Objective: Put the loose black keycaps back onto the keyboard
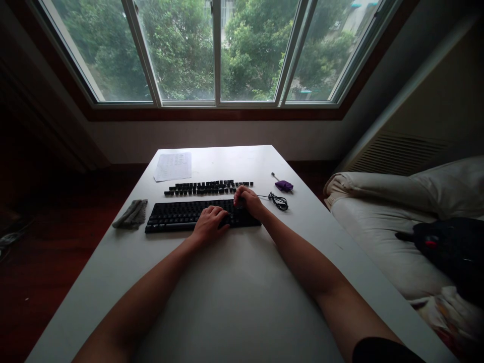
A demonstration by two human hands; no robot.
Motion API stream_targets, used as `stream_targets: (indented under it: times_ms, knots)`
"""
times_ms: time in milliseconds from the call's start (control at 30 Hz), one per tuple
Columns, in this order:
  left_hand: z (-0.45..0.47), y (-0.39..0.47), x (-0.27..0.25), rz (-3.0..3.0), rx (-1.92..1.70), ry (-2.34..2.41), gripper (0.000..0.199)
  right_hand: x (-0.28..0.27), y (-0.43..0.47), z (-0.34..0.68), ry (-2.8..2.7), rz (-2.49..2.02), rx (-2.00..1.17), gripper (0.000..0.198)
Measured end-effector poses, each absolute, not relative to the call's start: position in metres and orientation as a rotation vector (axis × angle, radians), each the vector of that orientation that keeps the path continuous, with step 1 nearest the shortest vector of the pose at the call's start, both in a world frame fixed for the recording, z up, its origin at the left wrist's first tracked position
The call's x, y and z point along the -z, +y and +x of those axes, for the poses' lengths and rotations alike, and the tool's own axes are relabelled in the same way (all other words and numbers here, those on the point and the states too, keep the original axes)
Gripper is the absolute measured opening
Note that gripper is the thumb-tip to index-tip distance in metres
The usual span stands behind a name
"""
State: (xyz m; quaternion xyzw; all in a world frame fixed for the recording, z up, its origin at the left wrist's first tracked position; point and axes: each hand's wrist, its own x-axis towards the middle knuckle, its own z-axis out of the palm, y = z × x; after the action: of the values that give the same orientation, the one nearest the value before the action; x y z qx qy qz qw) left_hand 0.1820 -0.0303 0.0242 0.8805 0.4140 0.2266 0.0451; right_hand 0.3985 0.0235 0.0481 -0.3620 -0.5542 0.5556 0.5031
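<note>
A black keyboard [174,216] lies across the white table in front of me. My left hand [210,221] rests on its front edge right of the middle, fingers stretched over the keys and holding nothing. Over the keyboard's back right part, my right hand [247,197] is closed with the fingers pinched together. Whatever it pinches is too small or hidden to make out. Behind the keyboard, loose black keycaps [204,188] stand in uneven rows. A coiled black cable [279,201] lies right of my right hand.
A grey cloth [131,214] lies left of the keyboard. Printed paper [174,166] is at the table's back left. A purple object [284,186] and a small thin tool [275,176] lie at the back right. A couch [370,227] with a dark bag [449,247] stands beyond the table's right edge.
</note>
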Motion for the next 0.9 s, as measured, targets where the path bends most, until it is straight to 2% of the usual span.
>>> stream_targets:
  times_ms: [367,700,900]
  knots:
    - [0.180,-0.029,-0.024,2.709,-0.676,1.255,0.038,-0.043,0.020,0.400,-1.538,-0.811,-1.284,0.006]
    - [0.180,-0.028,-0.022,2.703,-0.685,1.260,0.037,-0.059,0.013,0.393,-1.536,-0.857,-1.080,0.034]
    - [0.180,-0.028,-0.022,2.702,-0.692,1.249,0.038,-0.056,0.017,0.397,-1.389,-0.867,-1.116,0.044]
